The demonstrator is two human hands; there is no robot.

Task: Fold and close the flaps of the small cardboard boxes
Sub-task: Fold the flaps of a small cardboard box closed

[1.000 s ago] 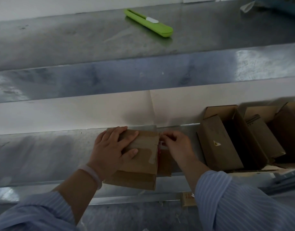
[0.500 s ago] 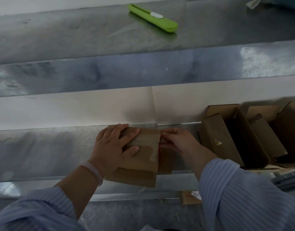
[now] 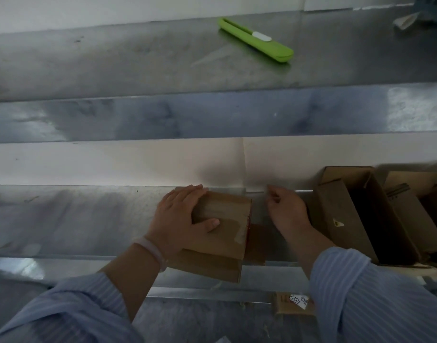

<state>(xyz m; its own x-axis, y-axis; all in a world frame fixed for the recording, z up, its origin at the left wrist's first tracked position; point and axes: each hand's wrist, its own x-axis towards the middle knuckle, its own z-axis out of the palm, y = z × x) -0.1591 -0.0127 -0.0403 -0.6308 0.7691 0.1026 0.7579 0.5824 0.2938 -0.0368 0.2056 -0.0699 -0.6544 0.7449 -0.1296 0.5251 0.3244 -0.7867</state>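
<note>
We see the small cardboard box (image 3: 227, 233) lying on the steel counter (image 3: 76, 219), just below centre toward 6 o'clock, its near end overhanging the counter's front lip. The left hand (image 3: 180, 219) rests flat on the box top w/ fingers straight and together, thumb laid across the taped patch. One brown flap (image 3: 258, 241) sticks out flat at the box's 3 o'clock side, not folded in.

The right hand (image 3: 286, 211) sits at 3 o'clock of the box, apart from it, fingers curled inward (we can't tell if they pinch anything).

At 4 o'clock stand two open boxes: the nearer one (image 3: 336, 219) shows only a dark interior, contents not readable. The second (image 3: 408, 201) has a cardboard insert inside.

A green cutter (image 3: 257, 42) lies at 1 o'clock on the upper shelf.
</note>
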